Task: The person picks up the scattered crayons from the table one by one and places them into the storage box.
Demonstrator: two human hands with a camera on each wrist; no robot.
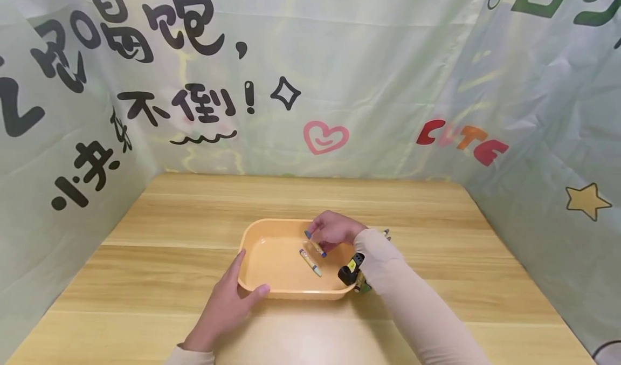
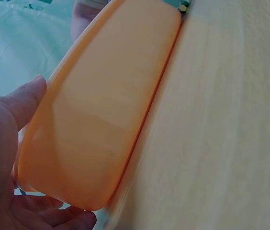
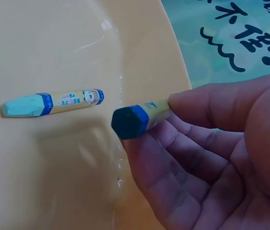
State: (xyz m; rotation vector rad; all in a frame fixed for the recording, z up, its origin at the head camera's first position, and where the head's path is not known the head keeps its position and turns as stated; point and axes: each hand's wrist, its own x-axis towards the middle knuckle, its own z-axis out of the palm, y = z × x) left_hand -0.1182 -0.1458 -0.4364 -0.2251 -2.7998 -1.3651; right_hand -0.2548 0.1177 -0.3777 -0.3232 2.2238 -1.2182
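Note:
An orange plastic tray [image 1: 276, 294] lies on the table. My left hand [image 1: 232, 297] holds its near left corner, thumb at the front rim and fingers along the left end. The left wrist view shows those fingers curled around the tray's end. Over the tray, my right hand [image 1: 335, 230] pinches a crayon [image 3: 147, 119] between thumb and fingers. This crayon has a dark blue-green end and a blue band. A pale mint crayon [image 3: 53, 104] with a paper wrapper lies on the tray floor beside it.
Several crayons [image 1: 386, 233] lie just beyond the tray's right side, partly hidden by my right sleeve [image 1: 412, 289]. A black wrist camera [image 1: 350, 270] overlaps the tray's right end. Printed cloth walls [image 1: 378, 84] enclose the wooden table [image 1: 184, 208] at the back and sides.

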